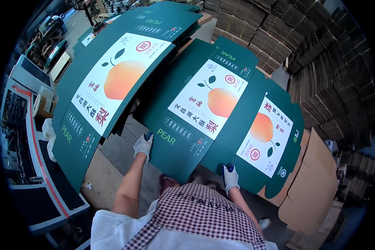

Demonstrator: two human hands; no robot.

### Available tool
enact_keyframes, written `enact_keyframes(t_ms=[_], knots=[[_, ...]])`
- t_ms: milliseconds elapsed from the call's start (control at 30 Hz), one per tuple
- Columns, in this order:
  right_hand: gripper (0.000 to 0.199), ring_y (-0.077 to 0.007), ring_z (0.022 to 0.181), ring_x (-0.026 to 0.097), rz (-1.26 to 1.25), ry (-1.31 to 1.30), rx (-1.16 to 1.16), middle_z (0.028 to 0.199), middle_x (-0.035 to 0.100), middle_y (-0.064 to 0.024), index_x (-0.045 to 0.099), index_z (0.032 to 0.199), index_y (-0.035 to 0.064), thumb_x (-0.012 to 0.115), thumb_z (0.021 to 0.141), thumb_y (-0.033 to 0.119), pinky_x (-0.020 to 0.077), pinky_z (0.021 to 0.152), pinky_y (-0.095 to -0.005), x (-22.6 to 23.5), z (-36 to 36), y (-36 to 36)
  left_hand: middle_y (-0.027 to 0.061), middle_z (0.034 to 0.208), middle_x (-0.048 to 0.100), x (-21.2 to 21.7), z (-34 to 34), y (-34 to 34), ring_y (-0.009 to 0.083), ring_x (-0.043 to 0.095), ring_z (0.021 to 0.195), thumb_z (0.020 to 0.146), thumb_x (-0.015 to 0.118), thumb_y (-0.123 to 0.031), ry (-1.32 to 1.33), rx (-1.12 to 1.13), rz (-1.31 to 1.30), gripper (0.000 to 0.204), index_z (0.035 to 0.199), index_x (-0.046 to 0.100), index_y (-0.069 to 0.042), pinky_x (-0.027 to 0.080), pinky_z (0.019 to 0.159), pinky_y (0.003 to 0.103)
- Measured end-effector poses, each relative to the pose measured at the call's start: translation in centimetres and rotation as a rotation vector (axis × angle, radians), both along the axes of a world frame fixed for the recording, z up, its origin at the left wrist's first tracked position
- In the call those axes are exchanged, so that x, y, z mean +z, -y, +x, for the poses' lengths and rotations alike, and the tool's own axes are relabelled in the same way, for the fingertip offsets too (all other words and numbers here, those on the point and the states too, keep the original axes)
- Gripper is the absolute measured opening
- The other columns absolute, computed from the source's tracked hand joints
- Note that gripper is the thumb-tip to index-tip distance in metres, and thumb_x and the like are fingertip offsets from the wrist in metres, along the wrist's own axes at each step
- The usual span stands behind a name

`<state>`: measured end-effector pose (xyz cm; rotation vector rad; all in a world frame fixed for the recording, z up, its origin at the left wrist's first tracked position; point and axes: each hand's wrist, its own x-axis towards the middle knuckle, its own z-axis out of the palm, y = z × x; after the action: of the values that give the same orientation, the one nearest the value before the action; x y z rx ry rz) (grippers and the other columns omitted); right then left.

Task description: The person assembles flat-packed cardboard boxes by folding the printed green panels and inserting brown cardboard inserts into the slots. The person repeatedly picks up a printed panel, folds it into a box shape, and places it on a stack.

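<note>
A large flat green printed carton sheet [187, 150] lies in front of me, with creased panels and two white areas showing an orange-coloured pear. My left hand [142, 146], in a white glove with dark blue fingertips, is closed on the sheet's near left corner. At the near edge farther right, my right hand [231, 177], gloved the same way, grips the sheet too. The fingers beneath the sheet are hidden. To the left rises a stack of similar green carton sheets [71, 125], its top sheet bearing the same pear picture.
Bundles of brown cardboard [321, 75] are piled high at the back and right. A plain brown cardboard sheet [310, 187] sticks out under the green one on the right. A grey machine frame with a red stripe [39, 154] stands at the left, beside a roll of brown tape [43, 106].
</note>
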<state>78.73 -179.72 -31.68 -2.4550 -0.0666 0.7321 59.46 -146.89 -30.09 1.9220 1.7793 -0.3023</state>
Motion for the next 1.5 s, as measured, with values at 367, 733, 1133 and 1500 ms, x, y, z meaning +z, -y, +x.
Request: enact_keyframes(t_ms=[367,733,1133,1500], knots=[[0.037,-0.0262,0.076,0.059,0.01,0.048,0.092,0.082,0.061,-0.0138,0.054,0.095,0.0034,0.06,0.077,0.035,0.0455,0.068,-0.0346,0.2,0.4,0.1,0.0155,0.105,0.057,-0.6,-2.9,2.0,0.0329,0.053,0.098,0.081,0.052,-0.038,0.158,-0.065,0.27,0.042,0.111,0.054,-0.009,0.04,0.087,0.039],[0.027,-0.0165,0.063,0.061,0.059,-0.186,0.228,0.072,0.064,-0.0077,0.063,0.09,0.0043,0.053,0.083,0.028,0.0477,0.059,-0.028,3.7,3.2,1.5,0.0131,0.089,0.061,16.8,-2.9,5.8,0.0205,0.06,0.078,0.087,0.048,-0.037,1.628,0.773,0.147,0.045,0.104,0.052,0.005,0.047,0.074,0.031],[0.027,-0.0146,0.068,0.062,0.24,-0.128,0.38,0.078,0.065,-0.0091,0.062,0.096,0.0009,0.054,0.083,0.024,0.0486,0.061,-0.0263,4.5,2.1,3.8,0.012,0.111,0.055,23.0,-5.9,8.1,0.0273,0.052,0.102,0.069,0.065,-0.047,0.053,-0.274,1.238,0.066,0.119,0.048,-0.008,0.032,0.095,0.041],[0.025,-0.0149,0.069,0.062,0.268,-0.205,0.378,0.08,0.065,-0.0086,0.061,0.098,0.0001,0.053,0.084,0.019,0.0488,0.061,-0.0267,3.6,3.0,5.0,0.0094,0.118,0.05,24.0,-6.3,7.3,0.024,0.043,0.113,0.067,0.062,-0.054,-0.094,-0.204,0.659,0.075,0.125,0.042,-0.009,0.019,0.102,0.042]])
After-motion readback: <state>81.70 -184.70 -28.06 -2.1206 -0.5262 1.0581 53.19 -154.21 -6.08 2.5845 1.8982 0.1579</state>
